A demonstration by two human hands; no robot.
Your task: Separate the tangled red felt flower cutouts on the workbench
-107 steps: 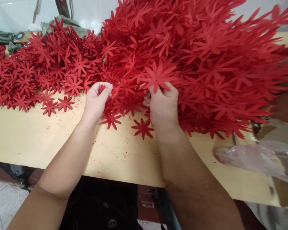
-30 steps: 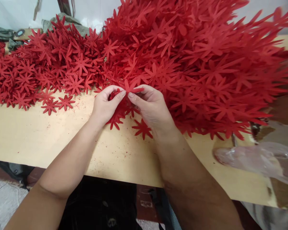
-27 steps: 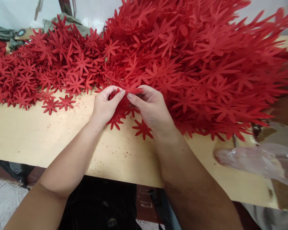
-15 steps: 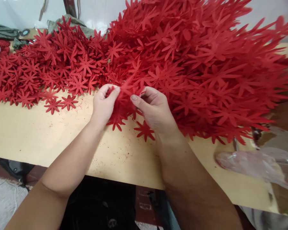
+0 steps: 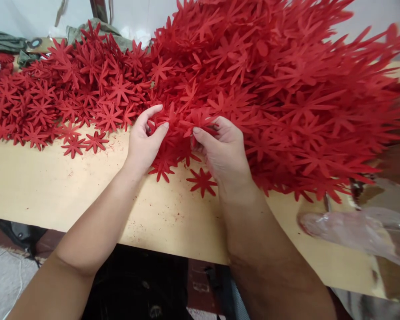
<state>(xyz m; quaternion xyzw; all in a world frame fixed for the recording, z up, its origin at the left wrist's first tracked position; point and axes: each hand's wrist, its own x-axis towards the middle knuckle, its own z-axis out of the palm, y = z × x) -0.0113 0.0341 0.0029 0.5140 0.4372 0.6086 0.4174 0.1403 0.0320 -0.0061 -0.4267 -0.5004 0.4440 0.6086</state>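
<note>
My left hand [image 5: 145,135] has its thumb and forefinger apart at the near edge of the red pile; its other fingers are mostly hidden. Between the thumb and fingers of my right hand [image 5: 225,144] is a red flower-shaped cutout [image 5: 199,123] with long narrow petals. Many similar cutouts lie behind and below both hands, so its outline partly blends in. One loose red cutout [image 5: 202,182] rests flat on the table just below my right hand.
A tall heap of red cutouts [image 5: 286,98] fills the right and back of the table [image 5: 173,231]. To the left spreads a lower pile [image 5: 43,102]. Clear plastic [image 5: 350,229] lies at the right, green cloth [image 5: 6,42] at the back left. Red crumbs dot the tabletop.
My left thumb and forefinger have parted and let go of the red cutout. My right hand has shifted slightly right with a cutout in its fingers.
</note>
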